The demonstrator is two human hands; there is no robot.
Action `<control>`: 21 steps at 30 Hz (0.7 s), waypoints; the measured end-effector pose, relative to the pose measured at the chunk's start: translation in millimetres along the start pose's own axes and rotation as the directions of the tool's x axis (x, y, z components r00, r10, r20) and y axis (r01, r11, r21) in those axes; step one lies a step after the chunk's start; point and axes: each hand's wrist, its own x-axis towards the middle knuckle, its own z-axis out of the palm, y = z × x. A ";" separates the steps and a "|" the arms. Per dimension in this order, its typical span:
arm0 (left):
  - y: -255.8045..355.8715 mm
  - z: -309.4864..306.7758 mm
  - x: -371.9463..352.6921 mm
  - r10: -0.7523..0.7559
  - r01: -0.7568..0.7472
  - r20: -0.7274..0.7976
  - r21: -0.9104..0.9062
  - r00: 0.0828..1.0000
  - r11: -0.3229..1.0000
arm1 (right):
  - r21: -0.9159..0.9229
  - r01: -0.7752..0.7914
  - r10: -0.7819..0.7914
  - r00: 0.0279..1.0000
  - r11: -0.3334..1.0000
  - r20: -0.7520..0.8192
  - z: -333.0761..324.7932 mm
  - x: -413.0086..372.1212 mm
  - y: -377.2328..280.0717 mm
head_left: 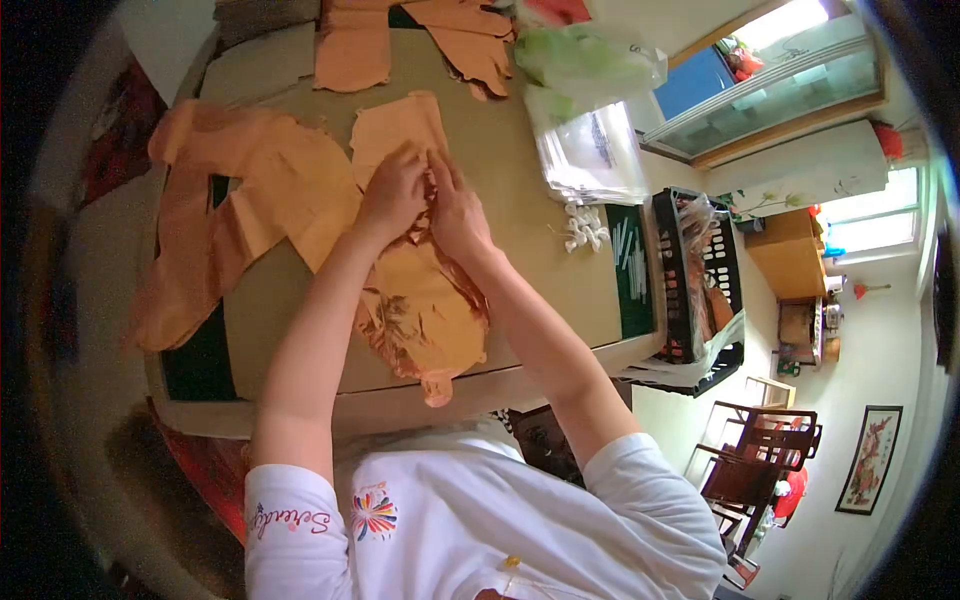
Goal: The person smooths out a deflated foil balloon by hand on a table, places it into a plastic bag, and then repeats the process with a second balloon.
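An orange-gold foil piece (425,290) lies in front of me on the table, with a rounded, crinkled lower end and a small tab near the table's front edge. Both my hands meet at its gathered middle. My left hand (398,188) has its fingers bent and pressed together on the foil. Against it, my right hand (455,212) presses the foil from the other side, fingers together. The foil's flat upper part spreads beyond my fingertips. Just left of my hands lie more flat foil pieces (270,180), overlapping one another.
More foil pieces (352,45) lie at the table's far side. To the right are clear plastic bags (595,155), white coiled ribbons or strings (585,228), white sticks (630,258) and a black basket (683,340) at the table's edge. Chairs (755,455) stand further right.
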 end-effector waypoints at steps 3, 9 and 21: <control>-24.0 -2.7 -36.0 -0.137 0.090 -0.391 -0.135 0.910 0.987 | -0.130 0.036 -0.028 0.998 0.991 0.060 -2.7 -2.5 -1.6; -76.2 -14.0 -111.2 -0.549 0.195 -0.552 -0.571 0.628 0.797 | -0.071 0.021 -0.021 1.000 0.997 0.012 9.9 -0.1 11.8; -42.3 -44.4 -75.5 -0.658 0.049 0.029 -0.999 0.752 0.012 | -0.101 0.110 -0.118 0.991 0.989 -0.071 10.7 -1.5 11.1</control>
